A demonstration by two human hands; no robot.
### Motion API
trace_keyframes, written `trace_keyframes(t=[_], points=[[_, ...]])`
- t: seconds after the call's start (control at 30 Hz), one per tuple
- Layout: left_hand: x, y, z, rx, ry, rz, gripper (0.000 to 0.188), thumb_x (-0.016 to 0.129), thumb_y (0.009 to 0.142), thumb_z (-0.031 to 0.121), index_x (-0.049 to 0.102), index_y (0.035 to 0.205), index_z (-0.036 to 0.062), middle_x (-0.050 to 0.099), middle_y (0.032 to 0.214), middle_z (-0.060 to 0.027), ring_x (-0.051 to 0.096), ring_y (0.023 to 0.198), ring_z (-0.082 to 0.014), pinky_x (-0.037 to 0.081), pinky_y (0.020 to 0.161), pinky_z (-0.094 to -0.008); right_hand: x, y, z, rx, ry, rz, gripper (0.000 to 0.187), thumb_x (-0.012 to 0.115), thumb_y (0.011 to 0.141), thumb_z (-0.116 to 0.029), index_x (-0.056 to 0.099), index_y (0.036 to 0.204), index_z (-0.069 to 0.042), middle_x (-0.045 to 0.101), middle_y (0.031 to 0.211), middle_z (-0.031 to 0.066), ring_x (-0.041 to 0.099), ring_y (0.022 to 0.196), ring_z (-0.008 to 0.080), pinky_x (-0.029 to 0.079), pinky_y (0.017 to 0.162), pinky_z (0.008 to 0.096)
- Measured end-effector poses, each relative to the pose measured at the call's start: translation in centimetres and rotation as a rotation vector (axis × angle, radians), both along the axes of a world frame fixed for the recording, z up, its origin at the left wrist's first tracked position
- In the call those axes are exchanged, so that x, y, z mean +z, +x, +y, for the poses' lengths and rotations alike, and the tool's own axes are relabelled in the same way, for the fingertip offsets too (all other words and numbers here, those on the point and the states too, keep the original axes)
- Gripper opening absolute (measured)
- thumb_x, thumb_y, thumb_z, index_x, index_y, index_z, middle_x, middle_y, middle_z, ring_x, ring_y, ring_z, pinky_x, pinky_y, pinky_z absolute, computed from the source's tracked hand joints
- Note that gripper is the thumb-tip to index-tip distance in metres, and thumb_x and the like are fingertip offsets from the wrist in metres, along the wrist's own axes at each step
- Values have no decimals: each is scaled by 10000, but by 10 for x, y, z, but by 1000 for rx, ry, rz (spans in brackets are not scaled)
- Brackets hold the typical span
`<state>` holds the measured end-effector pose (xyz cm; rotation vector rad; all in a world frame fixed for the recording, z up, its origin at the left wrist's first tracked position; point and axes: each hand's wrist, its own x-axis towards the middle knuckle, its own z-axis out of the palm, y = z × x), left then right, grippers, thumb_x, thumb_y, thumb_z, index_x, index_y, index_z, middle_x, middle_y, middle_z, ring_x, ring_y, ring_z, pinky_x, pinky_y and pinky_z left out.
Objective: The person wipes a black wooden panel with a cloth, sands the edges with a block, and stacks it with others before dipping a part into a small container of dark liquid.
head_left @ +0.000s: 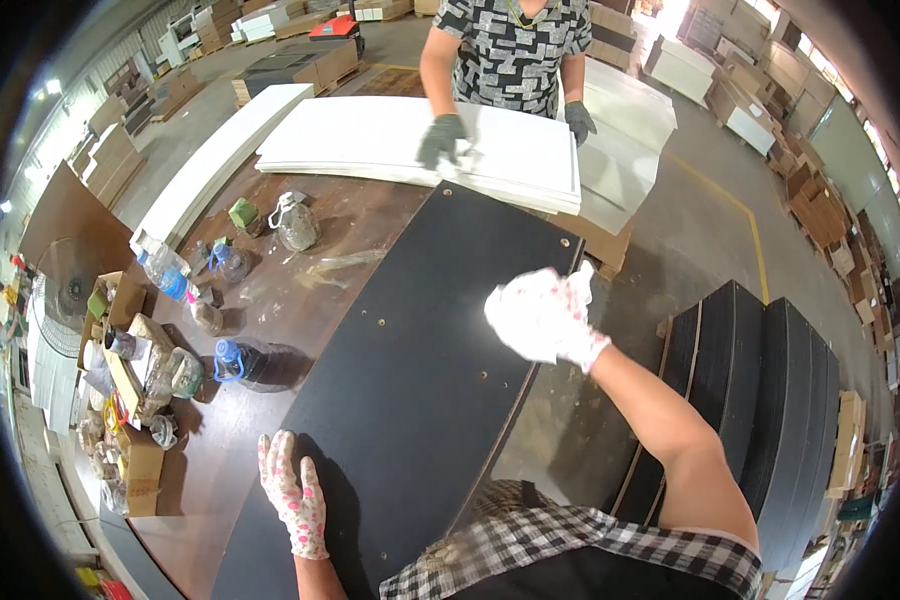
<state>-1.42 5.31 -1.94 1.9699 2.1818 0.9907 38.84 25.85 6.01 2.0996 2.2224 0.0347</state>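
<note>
A long black panel (410, 370) with several small drilled holes lies at a slant across the brown table. My right hand (576, 325), in a white glove with pink dots, is closed on a white cloth (520, 316) against the panel near its right edge. My left hand (296, 497), gloved alike, rests by the panel's left edge with its fingers apart and nothing in them. A checked black-and-white garment shows below on me.
A co-worker in dark gloves stands across the brown table (345, 215) at a stack of white panels (360, 135). Bottles, including a jug with a blue cap (255, 365), and a cluttered cardboard box (140, 470) stand left. Stacked black panels (750, 400) stand right.
</note>
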Motion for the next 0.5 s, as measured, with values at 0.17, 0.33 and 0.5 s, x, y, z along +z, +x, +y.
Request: trace_keyframes(t=[0.17,0.33,0.5], points=[[-1,4,2,-61,8,-8,383,617,913,65,619,1295,31,604,1339,-159,445,1382,-376,335,1152,-472,-8,30,4,-217,94,126,348,497,923,-371,723,917,-108,702,939,166,662,878,313,523,770,473],[-1,0,-6,-21,11,-24,367,624,909,73,634,1274,34,616,1328,-156,454,1376,-372,337,1151,-467,-24,-30,-55,81,19,101,376,482,928,-367,709,824,-86,686,848,198,668,774,337,551,711,472],[-2,9,9,-36,12,-44,374,636,903,79,631,1276,46,615,1328,-151,459,1370,-365,342,1147,-464,-40,37,37,-22,364,-144,324,536,894,-280,702,769,-31,675,774,177,692,694,343,572,575,445]])
